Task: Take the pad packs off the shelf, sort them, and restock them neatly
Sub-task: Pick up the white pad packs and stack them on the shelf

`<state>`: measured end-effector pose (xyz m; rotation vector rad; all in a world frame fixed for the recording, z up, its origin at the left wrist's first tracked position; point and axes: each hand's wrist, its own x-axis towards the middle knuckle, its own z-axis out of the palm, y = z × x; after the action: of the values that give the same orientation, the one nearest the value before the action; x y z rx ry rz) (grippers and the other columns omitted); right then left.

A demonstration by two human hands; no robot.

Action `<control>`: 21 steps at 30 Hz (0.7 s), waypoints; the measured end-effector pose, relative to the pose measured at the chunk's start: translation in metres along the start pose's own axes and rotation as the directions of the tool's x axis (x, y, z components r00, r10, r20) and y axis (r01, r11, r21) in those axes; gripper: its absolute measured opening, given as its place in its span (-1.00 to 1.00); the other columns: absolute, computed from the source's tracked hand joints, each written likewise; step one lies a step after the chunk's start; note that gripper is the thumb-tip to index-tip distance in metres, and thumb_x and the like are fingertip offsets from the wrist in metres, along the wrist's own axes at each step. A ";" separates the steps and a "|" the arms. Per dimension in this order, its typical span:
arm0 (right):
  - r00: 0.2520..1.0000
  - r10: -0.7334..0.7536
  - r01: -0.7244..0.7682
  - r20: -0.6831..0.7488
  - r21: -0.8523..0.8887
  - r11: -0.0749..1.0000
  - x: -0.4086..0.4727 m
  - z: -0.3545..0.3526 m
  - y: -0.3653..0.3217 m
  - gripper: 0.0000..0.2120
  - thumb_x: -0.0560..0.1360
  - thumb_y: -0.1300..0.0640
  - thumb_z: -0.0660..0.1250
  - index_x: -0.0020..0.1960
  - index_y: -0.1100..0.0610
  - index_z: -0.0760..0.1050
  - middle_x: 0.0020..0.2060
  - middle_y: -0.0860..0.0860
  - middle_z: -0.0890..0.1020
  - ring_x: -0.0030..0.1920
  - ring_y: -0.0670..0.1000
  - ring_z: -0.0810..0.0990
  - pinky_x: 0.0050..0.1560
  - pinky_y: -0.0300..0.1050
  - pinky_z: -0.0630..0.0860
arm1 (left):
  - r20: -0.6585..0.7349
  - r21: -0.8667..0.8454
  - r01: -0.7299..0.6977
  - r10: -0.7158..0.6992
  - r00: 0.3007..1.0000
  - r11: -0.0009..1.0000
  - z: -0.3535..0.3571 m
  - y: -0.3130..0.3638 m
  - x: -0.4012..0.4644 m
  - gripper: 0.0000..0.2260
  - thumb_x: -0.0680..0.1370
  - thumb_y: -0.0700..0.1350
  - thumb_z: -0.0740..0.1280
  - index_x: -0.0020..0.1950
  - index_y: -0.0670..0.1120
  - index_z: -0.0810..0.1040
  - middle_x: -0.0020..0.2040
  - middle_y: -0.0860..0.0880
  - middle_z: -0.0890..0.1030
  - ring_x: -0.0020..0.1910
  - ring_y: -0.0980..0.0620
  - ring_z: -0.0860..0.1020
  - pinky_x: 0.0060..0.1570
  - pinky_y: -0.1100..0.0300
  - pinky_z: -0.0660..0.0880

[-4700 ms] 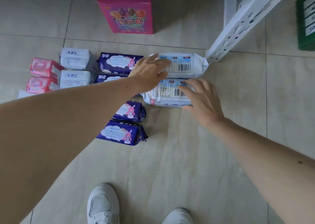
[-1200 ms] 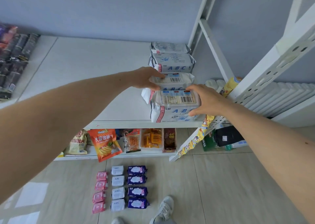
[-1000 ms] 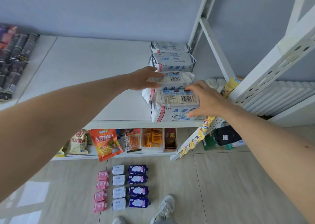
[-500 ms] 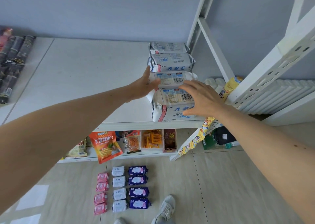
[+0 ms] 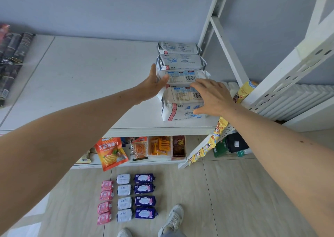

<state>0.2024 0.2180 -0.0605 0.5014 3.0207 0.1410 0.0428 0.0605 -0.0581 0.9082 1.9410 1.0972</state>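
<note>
Several large white ABC pad packs stand in a row at the right end of the white shelf. The front pack has its barcode label up. My right hand lies over its right side with fingers spread and nearly straight. My left hand presses flat against the left end of the second pack, thumb on top. Behind these are two more white packs. On the floor lie sorted columns: small pink packs, small white ABC packs and purple packs.
A white shelf upright slants past on the right, a radiator behind it. Snack bags and boxes fill the lower shelf. Dark packets lie at the shelf's left end. My shoes stand by the floor packs.
Since 4.7 s ago the two big white packs went from the floor onto the shelf. In the last second both hands loosened and slid; the left now pushes the second pack's end.
</note>
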 end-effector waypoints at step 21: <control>0.955 -0.017 0.037 -0.297 0.061 0.997 -0.080 0.039 -0.084 -0.27 0.23 0.19 0.53 0.34 0.14 0.35 0.34 0.09 0.39 0.38 0.16 0.25 0.38 0.10 0.21 | -0.232 0.404 -0.093 0.200 0.952 0.910 0.009 -0.082 -0.079 -0.55 0.60 0.01 0.22 0.46 -0.08 0.25 0.37 -0.09 0.37 0.31 -0.04 0.40 0.26 0.07 0.38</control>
<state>0.2542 0.1158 -0.1027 0.4828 3.3338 0.1256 0.0710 -0.0338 -0.1153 1.1861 2.4058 0.9733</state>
